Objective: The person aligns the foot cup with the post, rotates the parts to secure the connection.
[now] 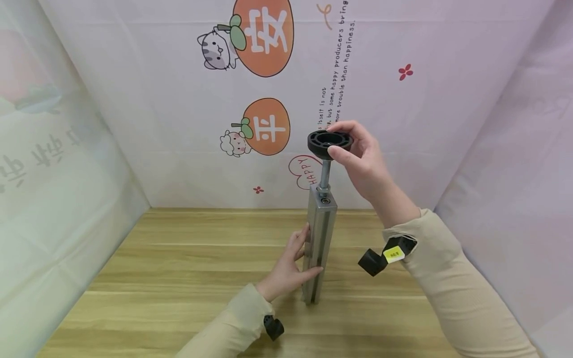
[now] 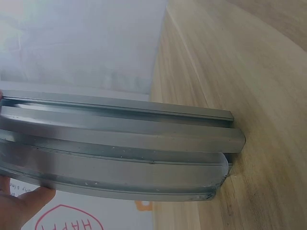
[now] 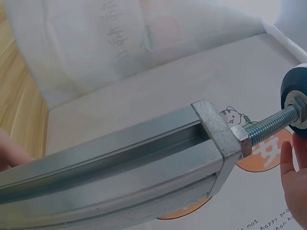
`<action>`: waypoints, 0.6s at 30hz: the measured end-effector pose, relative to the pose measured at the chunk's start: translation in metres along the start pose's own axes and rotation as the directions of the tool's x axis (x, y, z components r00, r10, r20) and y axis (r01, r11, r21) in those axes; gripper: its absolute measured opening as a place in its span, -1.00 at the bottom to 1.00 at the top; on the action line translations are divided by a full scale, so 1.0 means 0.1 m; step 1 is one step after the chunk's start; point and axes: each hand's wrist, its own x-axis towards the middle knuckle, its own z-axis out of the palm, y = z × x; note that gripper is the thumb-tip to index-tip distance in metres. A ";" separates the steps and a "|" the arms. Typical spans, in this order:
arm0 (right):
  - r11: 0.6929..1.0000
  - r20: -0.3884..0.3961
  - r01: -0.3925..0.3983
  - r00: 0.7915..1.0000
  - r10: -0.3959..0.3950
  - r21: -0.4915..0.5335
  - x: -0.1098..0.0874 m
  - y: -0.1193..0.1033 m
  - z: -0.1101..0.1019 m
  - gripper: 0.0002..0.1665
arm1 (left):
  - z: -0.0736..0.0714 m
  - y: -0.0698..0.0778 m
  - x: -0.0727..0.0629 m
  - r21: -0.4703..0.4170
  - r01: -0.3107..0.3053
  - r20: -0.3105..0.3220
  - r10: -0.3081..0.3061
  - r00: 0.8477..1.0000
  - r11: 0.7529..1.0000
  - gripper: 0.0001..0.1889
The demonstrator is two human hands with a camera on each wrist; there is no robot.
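Observation:
A slotted aluminium profile point(image 1: 320, 243) stands nearly upright over the wooden table, its lower end close to the tabletop. My left hand point(image 1: 286, 271) grips its lower half from the left, thumb on the near side and fingers behind. Out of the profile's top end plate point(image 3: 218, 129) rises a threaded rod point(image 1: 325, 174), with a hex nut point(image 3: 241, 139) at its base. The rod carries a black round levelling foot point(image 1: 316, 148), hollow side up. My right hand point(image 1: 364, 161) holds this foot by its rim, between thumb and fingers.
The wood-grain table point(image 1: 179, 268) lies beneath. White printed cloth point(image 1: 170, 99) forms a wall behind, with more cloth on the left point(image 1: 53, 164) and right point(image 1: 519, 164). A black wrist camera point(image 1: 373, 262) juts from the right sleeve, another point(image 1: 273, 327) from the left.

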 end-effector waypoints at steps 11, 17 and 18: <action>0.849 -0.105 0.201 0.952 -0.286 -0.489 -0.02 0.02 0.10 -0.55 | 0.00 -0.01 0.00 0.005 -0.017 -0.005 0.017 1.000 1.000 0.12; 0.681 -0.145 0.263 0.865 -0.480 -0.683 -0.03 0.09 0.16 -0.45 | 0.00 0.00 0.01 0.011 -0.009 -0.001 0.009 1.000 1.000 0.11; 0.669 -0.153 0.261 0.856 -0.494 -0.696 -0.02 0.10 0.17 -0.43 | 0.00 0.01 0.01 0.010 -0.008 -0.001 0.008 1.000 1.000 0.11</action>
